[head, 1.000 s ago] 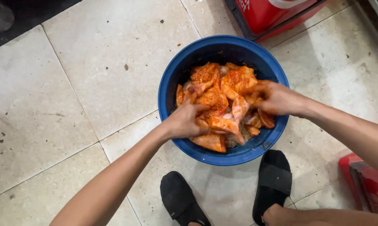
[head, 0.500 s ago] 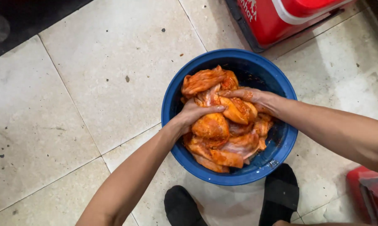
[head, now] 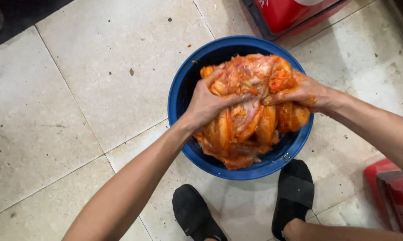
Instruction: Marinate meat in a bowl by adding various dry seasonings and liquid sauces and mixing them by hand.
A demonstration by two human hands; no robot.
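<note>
Pale floor tiles (head: pixel 99 80) carry a blue bowl (head: pixel 179 93), where the left hand (head: pixel 206 105) and right hand (head: pixel 306 93) each grip orange chicken pieces (head: pixel 246 120), lifting them to mix.

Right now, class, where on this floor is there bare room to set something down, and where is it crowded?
Free: the pale tiles left of the blue bowl, bordered by the dark strip at top left. Also a tile patch at right, between the bowl, the red box and the red thing. Crowded: the bowl itself, full of meat with both hands, left and right, and the floor by the black shoes.
</note>
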